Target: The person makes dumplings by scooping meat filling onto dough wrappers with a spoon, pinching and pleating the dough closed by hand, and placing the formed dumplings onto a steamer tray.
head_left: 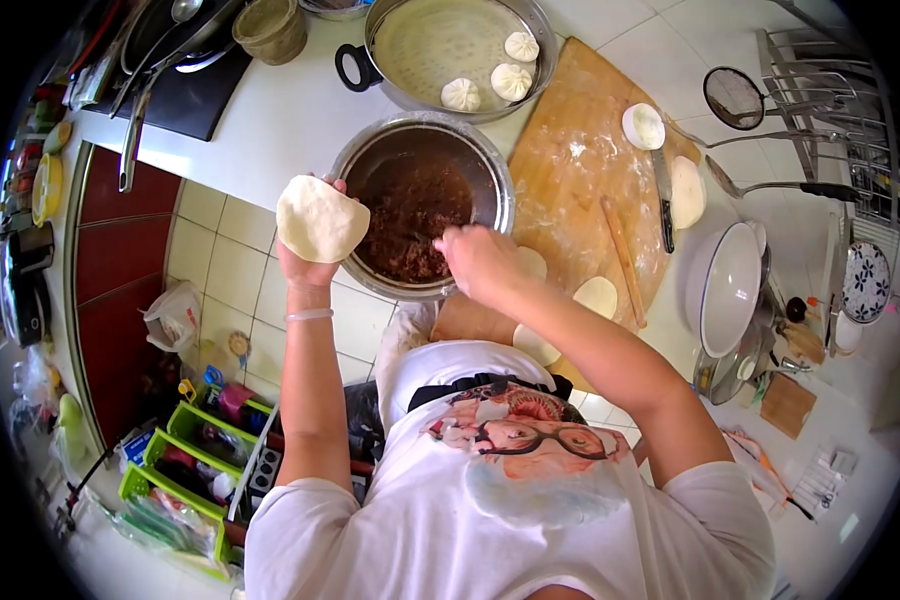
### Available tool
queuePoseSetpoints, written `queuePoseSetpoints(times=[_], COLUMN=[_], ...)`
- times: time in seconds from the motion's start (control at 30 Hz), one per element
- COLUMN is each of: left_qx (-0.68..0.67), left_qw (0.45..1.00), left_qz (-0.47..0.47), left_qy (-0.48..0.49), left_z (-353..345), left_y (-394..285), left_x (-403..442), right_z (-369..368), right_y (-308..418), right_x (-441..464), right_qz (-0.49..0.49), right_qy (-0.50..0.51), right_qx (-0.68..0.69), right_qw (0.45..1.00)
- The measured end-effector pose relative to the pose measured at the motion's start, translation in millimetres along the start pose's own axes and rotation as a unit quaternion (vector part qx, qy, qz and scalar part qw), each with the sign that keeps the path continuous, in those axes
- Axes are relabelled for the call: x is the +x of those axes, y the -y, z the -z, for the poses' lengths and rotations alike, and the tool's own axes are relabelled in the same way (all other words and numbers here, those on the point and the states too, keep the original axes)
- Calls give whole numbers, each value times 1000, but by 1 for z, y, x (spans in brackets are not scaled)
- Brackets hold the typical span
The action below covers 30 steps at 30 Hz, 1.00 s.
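A round dough wrapper (322, 220) lies across the palm of my left hand (308, 270), with fingertips showing past its far edge. This hand is held at the left rim of a deep metal bowl (503, 190). Dark brown minced filling (410, 230) covers the bowl's bottom. Over the right side of the bowl, my right hand (475, 258) is closed around a thin utensil, its far end down in the filling; its exact kind is hard to see. More flat dough wrappers (596, 297) lie on the wooden board (570, 130), partly behind my right forearm.
A steamer pan (420, 50) with three pleated buns (511, 82) stands behind the bowl. On the floured board are a rolling pin (624, 262), a knife (664, 200), a small white cup (643, 127) and a dough piece (687, 193). A white basin (730, 290) stands at right.
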<state>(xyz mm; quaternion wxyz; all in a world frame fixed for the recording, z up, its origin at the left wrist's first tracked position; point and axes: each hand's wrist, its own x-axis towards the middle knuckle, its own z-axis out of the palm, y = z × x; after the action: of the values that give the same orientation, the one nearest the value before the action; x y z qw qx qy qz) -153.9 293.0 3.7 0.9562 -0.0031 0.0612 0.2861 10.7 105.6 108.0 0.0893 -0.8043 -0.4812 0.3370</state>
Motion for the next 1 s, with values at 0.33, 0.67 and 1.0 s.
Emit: queuePoseSetpoints(times=[0.33,0.67,1.0], left_qx=[6,8,9], left_qw=[1000,1000,999], left_qz=[-2,6,0], left_qy=[-15,-10,-35], left_z=[-3,-1,-4], left_y=[0,0,1], left_x=[0,1,0], right_z=[-39,-5,-27], right_y=[-14,-56,-46], right_x=[17,-10,-13], right_qz=[112,-76,-18], right_qy=[-36,-108,-31], right_qx=[-76,86,201], right_qw=[990,987,979])
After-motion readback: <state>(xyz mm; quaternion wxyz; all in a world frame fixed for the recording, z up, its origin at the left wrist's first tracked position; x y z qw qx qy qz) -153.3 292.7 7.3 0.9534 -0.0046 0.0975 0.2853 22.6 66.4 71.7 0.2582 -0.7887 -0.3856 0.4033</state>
